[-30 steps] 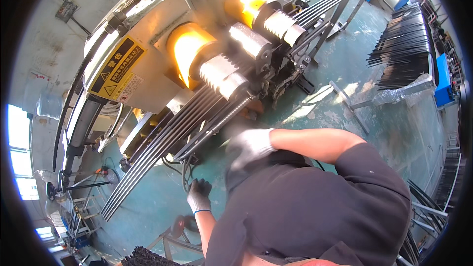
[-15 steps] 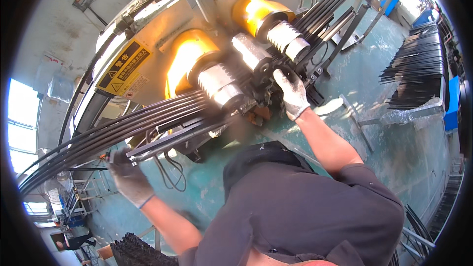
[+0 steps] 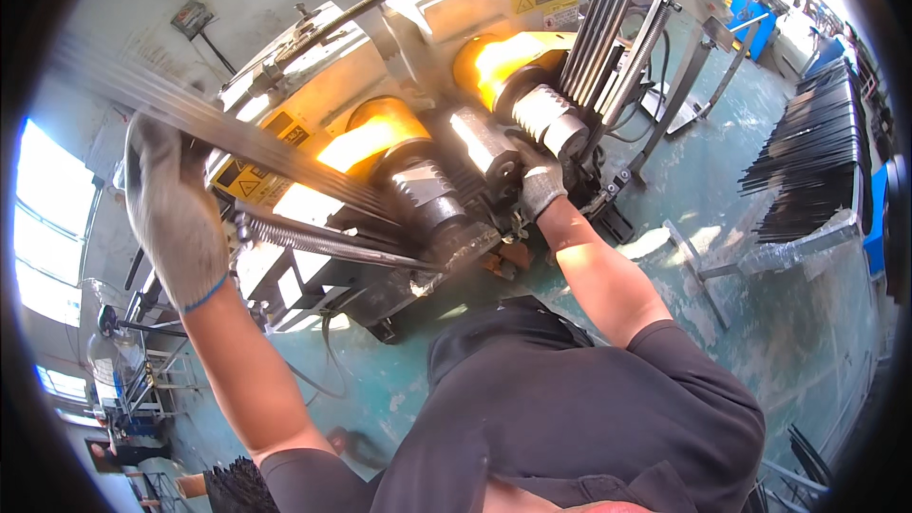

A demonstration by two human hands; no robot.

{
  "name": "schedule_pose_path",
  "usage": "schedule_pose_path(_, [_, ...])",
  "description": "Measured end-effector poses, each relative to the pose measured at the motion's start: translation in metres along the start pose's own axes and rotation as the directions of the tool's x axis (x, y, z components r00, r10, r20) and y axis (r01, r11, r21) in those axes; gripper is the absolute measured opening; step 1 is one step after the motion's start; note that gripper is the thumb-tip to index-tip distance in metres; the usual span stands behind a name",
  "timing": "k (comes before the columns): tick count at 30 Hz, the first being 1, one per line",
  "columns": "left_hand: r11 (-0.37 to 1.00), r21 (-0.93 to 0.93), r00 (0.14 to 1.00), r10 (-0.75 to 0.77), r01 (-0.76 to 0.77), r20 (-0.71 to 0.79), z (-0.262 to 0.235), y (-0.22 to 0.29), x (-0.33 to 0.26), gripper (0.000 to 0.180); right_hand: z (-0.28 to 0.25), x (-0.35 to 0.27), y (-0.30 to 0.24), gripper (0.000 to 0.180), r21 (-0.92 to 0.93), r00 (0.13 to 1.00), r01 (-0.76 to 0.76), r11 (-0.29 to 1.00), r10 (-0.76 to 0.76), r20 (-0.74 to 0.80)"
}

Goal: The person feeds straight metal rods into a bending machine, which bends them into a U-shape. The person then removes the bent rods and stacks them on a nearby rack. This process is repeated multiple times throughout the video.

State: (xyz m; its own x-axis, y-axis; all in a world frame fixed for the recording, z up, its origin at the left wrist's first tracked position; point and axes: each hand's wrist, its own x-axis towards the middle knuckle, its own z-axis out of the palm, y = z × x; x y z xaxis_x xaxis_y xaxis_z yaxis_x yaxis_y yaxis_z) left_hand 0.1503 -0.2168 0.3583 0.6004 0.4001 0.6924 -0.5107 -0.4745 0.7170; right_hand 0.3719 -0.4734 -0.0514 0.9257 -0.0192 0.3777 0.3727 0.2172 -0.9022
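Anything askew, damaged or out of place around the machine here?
Nothing stands out. The left hand grips a bundle of long dark rods running into the rollers; the right hand rests at the roller heads.

Rods (image 3: 237,138) motion-blurred, perhaps bundled

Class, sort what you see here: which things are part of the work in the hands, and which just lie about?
In the work:
- left hand on the long metal rods
- right hand at the machine's rollers

Lying about:
- stack of dark rods
- blue bin
- metal stand
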Motion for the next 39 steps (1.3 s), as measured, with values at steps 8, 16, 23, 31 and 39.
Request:
schedule_pose_path(8, [0.934,0.301,0.950,0.102,-0.194,0.296,0.049,0.004,0.028,0.041,0.003,-0.009,0.025,0.023,-0.338,0.994,0.043,0.940,-0.006,0.109])
schedule_pose_path(16, [0.906,0.376,0.947,0.071,-0.192,0.312,0.058,0.003,0.031,0.034,0.011,-0.003,-0.017,0.021,-0.307,1.000,0.014,0.952,-0.008,0.020])
schedule_pose_path(23, [0.954,0.292,0.973,0.002,-0.071,0.231,0.059,0.005,0.031,0.039,0.037,-0.017,-0.139,0.027,0.519,0.736,-0.561,0.645,0.675,-0.043])
schedule_pose_path(31, [0.970,0.240,0.972,-0.089,0.036,0.218,0.065,0.013,0.035,0.042,0.037,-0.011,-0.151,0.038,0.390,0.668,-0.636,0.666,0.728,-0.156])
schedule_pose_path(39, [0.967,0.255,0.979,-0.081,0.032,0.186,0.062,0.024,0.046,0.049,0.033,-0.014,-0.121,0.028,0.334,0.802,-0.530,0.780,0.589,-0.103])
